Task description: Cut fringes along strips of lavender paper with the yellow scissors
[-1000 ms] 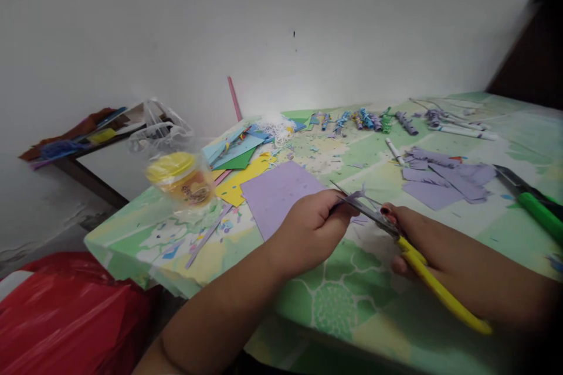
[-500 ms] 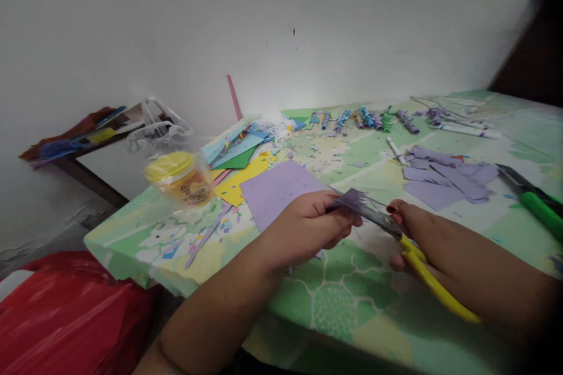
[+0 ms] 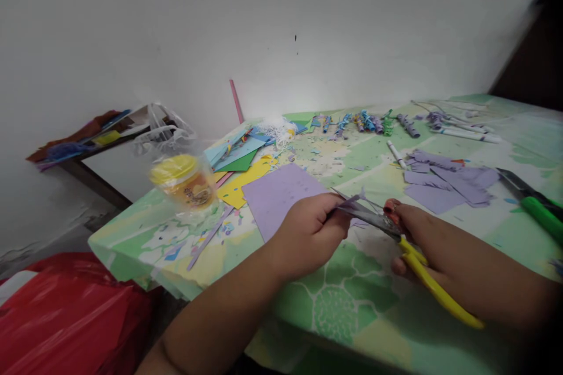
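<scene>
Out over the near side of the table (image 3: 336, 310), it's the left hand (image 3: 308, 237) at work, thumb pressed to curled fingers, pinching a small purple strip (image 3: 350, 203) whose far end feathers into a fringe! Across to three o'clock from it, the right hand (image 3: 417, 234) has the yellow-handled scissors (image 3: 444, 296), thumb and fingers bent about the grips, though exactly how they sit in the loops I cannot tell. Blades parted, pointing to ten o'clock, and the strip lies right at them! Something reddish shows by that right hand's fingertips, too small to name.

Round the dial from the left hand we go: at eleven, a large purple sheet (image 3: 285, 193), flat, just beside yellow paper (image 3: 246, 181). At ten, a yellow-lidded tub (image 3: 185, 181) in clear plastic. Nearly twelve, a tangle of white string (image 3: 281, 132). One o'clock, a row of curly-edged paper rolls (image 3: 369, 122) near the wall (image 3: 352, 29)! At two, cut purple pieces (image 3: 444, 179), several fringed, with a white marker (image 3: 396, 154) just beside them. Further right, between two and three, a green-handled tool (image 3: 543, 217). And low at about half past eight, a red bag (image 3: 74, 316).
</scene>
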`<act>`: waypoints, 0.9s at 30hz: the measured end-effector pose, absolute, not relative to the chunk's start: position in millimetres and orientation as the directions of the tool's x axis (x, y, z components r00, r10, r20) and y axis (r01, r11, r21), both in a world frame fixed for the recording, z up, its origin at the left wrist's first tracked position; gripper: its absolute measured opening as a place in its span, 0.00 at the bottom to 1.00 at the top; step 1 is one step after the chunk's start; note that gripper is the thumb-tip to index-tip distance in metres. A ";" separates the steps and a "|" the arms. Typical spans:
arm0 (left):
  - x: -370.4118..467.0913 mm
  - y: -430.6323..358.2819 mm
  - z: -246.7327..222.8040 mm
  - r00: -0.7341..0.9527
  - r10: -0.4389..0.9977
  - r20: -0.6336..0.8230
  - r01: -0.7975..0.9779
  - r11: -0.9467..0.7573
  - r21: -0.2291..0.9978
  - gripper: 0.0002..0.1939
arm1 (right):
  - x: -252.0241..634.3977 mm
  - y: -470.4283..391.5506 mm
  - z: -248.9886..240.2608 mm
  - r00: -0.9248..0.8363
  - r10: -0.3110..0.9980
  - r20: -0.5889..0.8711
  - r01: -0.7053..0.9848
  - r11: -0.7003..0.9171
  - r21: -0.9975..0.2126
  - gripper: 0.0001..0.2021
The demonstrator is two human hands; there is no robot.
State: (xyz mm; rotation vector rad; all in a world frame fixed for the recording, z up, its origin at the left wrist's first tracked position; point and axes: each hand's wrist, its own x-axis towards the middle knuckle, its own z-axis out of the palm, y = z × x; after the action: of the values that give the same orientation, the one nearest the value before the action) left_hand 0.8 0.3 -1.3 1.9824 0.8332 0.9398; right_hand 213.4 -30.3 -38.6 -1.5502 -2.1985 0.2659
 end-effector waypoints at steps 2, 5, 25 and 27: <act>1.8 -1.7 1.4 0.533 0.782 0.323 0.257 -0.513 0.819 0.11 | 213.1 -31.6 -37.9 -0.313 0.931 0.186 0.830 0.363 -0.422 0.25; 2.2 -3.3 3.7 0.544 0.774 0.324 0.268 -0.526 0.807 0.12 | 213.9 -32.5 -38.1 -0.351 0.926 0.138 0.813 0.374 -0.447 0.27; -3.2 -2.7 3.0 0.696 0.718 -0.004 -0.090 0.093 0.992 0.11 | 216.5 -30.5 -45.1 -0.335 0.923 0.190 0.822 0.385 -0.421 0.17; -4.0 -1.4 2.2 0.726 0.687 0.002 -0.136 0.141 0.981 0.12 | 217.8 -30.6 -45.8 -0.339 0.922 0.185 0.811 0.387 -0.439 0.21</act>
State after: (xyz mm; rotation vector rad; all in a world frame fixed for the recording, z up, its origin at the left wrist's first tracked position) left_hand -4.0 -1.4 2.2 1.3041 0.5176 0.6337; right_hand 217.8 -30.6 -45.8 -1.4970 -2.2498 0.3778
